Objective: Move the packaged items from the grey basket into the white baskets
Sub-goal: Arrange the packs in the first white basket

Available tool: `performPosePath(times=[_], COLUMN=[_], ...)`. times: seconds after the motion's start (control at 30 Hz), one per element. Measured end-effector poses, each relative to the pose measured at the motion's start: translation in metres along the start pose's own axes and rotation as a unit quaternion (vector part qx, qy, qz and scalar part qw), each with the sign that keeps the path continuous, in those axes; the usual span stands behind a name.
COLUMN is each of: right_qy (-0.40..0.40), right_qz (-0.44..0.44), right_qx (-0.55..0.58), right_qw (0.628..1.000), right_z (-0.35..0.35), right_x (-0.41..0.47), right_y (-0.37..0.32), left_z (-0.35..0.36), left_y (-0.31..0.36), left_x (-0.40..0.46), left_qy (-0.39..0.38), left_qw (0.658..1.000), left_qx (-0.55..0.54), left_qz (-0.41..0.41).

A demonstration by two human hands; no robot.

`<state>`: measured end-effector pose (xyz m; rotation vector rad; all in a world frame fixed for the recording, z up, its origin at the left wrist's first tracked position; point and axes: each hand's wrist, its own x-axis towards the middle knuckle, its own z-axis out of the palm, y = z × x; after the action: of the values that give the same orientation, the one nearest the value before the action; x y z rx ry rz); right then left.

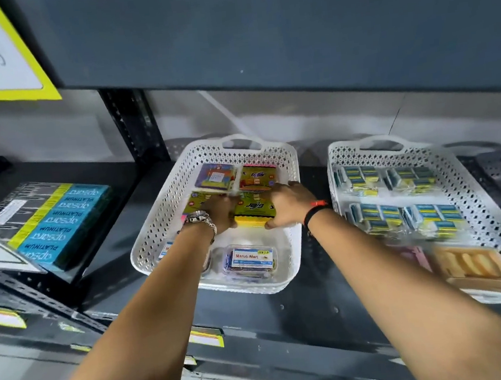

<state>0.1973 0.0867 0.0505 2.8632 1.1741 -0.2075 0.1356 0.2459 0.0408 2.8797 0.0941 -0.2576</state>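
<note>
I am pinching a yellow-edged packet (pixel 253 212) between my left hand (pixel 219 214) and right hand (pixel 287 206), fingers curled around its sides, seating it squarely beside packets just beyond my fingertips in the white basket (pixel 155 229).

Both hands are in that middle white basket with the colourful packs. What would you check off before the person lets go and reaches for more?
1. Pack inside the middle basket: ok; the yellow-green pack is within its walls.
2. Both hands on that pack: ok; left hand and right hand flank it.
3. Pack lying flat: cannot tell; hands and blur hide it.
4. Room left in basket: ok; bare floor beside the clip box.
5. Right basket undisturbed: ok.
6. Grey basket's remaining stock: cannot tell; out of view.
</note>
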Motion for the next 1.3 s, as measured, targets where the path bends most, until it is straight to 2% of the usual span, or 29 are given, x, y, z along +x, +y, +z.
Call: performPosePath(times=[0.17, 0.43, 0.53, 0.6, 0.67, 0.77, 0.87, 1.07, 1.3], right_qy=[0.008, 0.013, 0.025, 0.011, -0.070, -0.198, -0.193, -0.145, -0.134], right_qz=[-0.004, -0.004, -0.003, -0.003, -0.021, -0.056, -0.076, -0.090, -0.094], right_qx=[-0.001, 0.017, 0.069, 0.150, 0.218, 0.183, 0.148, 0.154, 0.159], right_qw=[1.000, 1.000, 0.997, 0.989, 0.973, 0.961, 0.967, 0.973, 0.974], right_z=[0.004, 0.000, -0.008, -0.018, -0.029, -0.039, -0.031, -0.023, -0.020], right_x=[0.004, -0.001, -0.011, -0.025, -0.040, -0.058, -0.063, -0.066, -0.068], right_y=[0.001, 0.000, -0.003, -0.008, -0.016, -0.028, -0.036, -0.040, -0.040], left_z=[0.005, 0.004, -0.006, -0.015, -0.024, -0.033, -0.033, -0.027, -0.026], left_y=[-0.002, 0.000, 0.004, 0.007, 0.010, 0.012, 0.011, 0.005, 0.007], left_x=[0.005, 0.000, -0.007, -0.016, -0.027, -0.042, -0.050, -0.052, -0.051], left_qy=[0.000, 0.011, 0.046, 0.056, -0.006, -0.168, -0.253, -0.285, -0.295], left_qw=[0.999, 0.999, 0.998, 0.997, 0.996, 0.976, 0.960, 0.948, 0.946], left_qx=[0.050, 0.046, 0.014, -0.012, -0.057, -0.108, -0.101, -0.126, -0.119], left_qz=[-0.001, 0.008, 0.027, 0.046, 0.072, 0.088, 0.072, 0.059, 0.059])
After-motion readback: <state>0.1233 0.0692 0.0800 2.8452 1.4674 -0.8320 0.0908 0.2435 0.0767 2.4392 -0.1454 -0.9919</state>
